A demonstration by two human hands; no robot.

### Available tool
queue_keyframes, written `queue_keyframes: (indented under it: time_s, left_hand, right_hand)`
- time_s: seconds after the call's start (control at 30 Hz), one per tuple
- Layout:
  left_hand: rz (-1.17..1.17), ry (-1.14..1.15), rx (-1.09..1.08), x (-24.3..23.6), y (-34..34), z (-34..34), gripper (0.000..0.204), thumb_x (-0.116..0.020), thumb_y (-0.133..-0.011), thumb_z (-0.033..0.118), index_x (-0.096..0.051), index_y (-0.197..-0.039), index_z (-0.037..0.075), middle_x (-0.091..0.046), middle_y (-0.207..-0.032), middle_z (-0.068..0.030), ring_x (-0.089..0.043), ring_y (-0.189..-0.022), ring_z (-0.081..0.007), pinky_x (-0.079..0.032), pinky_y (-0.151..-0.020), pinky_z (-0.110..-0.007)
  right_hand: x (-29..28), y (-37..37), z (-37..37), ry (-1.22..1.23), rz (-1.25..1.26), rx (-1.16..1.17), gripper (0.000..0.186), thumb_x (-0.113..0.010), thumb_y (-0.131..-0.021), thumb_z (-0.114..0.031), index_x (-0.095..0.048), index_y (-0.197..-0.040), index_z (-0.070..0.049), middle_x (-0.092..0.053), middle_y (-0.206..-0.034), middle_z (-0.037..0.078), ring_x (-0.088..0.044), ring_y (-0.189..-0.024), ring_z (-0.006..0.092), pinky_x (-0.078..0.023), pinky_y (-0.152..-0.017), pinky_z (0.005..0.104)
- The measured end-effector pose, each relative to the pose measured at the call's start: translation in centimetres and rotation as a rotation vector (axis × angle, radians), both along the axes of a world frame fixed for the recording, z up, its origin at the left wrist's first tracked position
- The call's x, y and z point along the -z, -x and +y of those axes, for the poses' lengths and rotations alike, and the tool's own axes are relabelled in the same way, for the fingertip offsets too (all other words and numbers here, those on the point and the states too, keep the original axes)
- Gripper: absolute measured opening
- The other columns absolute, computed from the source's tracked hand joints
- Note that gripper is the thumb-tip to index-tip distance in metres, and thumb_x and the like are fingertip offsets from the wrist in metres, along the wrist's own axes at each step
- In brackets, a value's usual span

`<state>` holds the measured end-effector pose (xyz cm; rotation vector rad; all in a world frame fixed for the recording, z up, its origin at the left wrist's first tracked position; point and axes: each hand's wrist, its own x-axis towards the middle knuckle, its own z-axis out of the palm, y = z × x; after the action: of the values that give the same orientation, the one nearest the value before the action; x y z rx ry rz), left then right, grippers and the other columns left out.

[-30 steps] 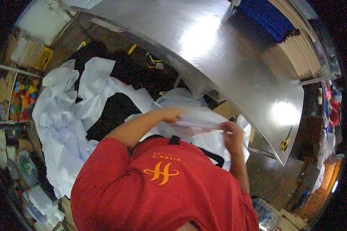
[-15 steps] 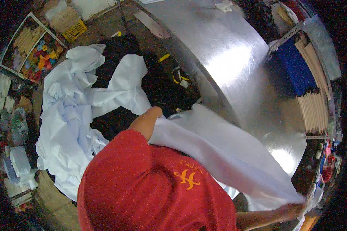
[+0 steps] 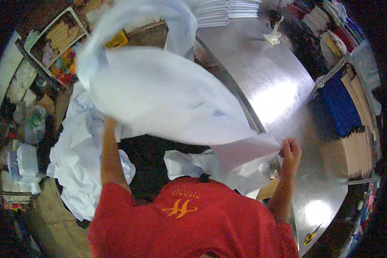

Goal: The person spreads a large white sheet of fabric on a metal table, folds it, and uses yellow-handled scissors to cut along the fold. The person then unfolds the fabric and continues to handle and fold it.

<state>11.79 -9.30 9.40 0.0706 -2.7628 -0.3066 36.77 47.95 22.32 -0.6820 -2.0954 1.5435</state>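
Note:
A large white sheet of cloth [image 3: 159,90] billows across the middle of the view, blurred and lifted high. My right hand [image 3: 290,148] pinches its right corner over the steel table [image 3: 296,172]. My left hand [image 3: 110,122] is at its left lower edge, fingers hidden by the cloth. Below it, crumpled white cloth [image 3: 77,155] is heaped at the left on dark material [image 3: 148,157], and more white cloth [image 3: 182,163] lies between my arms.
Folded white stacks [image 3: 225,13] and a small white stand [image 3: 271,36] sit at the table's far end, yellow-handled scissors [image 3: 309,236] at its near end. Blue and beige stacks [image 3: 339,103] line the right. Crates and shelves [image 3: 56,47] with colourful items stand at the left.
The white sheet has swung up and leftward from low across my body and now billows high. My right hand has moved up from the lower right, my left hand leftward.

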Motion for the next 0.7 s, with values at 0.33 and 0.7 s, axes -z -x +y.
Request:
queue_keyframes:
  time_s: [0.33,0.7]
  left_hand:
    - [-0.639,-0.574,0.462,4.7,-12.3,17.6,0.035,-0.059,-0.074,0.014,-0.054,-0.107,0.005,-0.055,-0.106,-0.0148,-0.052,-0.099,-0.0310,-0.040,-0.086,-0.036]
    - [0.124,-0.539,1.185,1.4,-13.8,34.0,0.017,-0.058,-0.070,0.020,-0.057,-0.084,0.011,-0.056,-0.080,-0.0100,-0.054,-0.075,-0.0310,-0.042,-0.066,-0.042]
  right_hand:
    - [2.7,1.4,-5.9,-0.596,-0.251,-0.637,0.013,-0.059,-0.075,-0.013,-0.065,-0.084,-0.006,-0.063,-0.082,0.013,-0.061,-0.073,0.0297,-0.048,-0.067,0.0352]
    - [-1.1,-1.3,-8.0,-0.702,-0.342,-0.425,0.012,-0.059,-0.076,-0.015,-0.064,-0.085,-0.010,-0.062,-0.081,0.012,-0.060,-0.073,0.0295,-0.049,-0.066,0.0379]
